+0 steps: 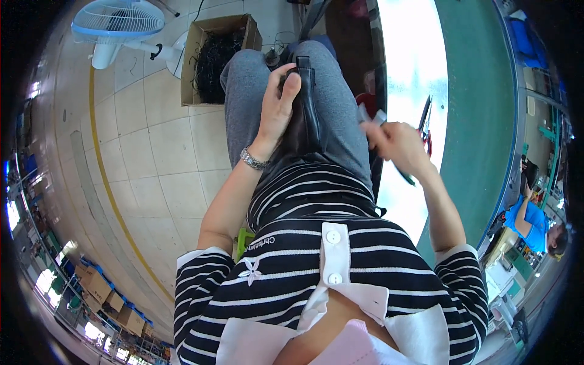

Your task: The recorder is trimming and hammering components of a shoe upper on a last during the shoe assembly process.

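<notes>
A glossy black leather-like piece (308,115) rests upright in my lap, long and narrow, with a short tab at its far end. My left hand (280,100) grips its left side near that end, thumb on top. To the right of my lap, over the near edge of a bright metal worktop (404,207), my right hand (395,143) is closed round a tool with a green handle (404,176). Its pale, hammer-like head is smeared by motion, so its exact kind is unclear. Beside that hand lie red-handled pliers or cutters (425,125).
A cardboard box (188,67) of tangled black strips stands on the tiled floor at the far left, next to a blue-and-white fan (118,23). A green surface (477,121) runs along the right. Another person in a blue shirt (520,219) sits at the far right.
</notes>
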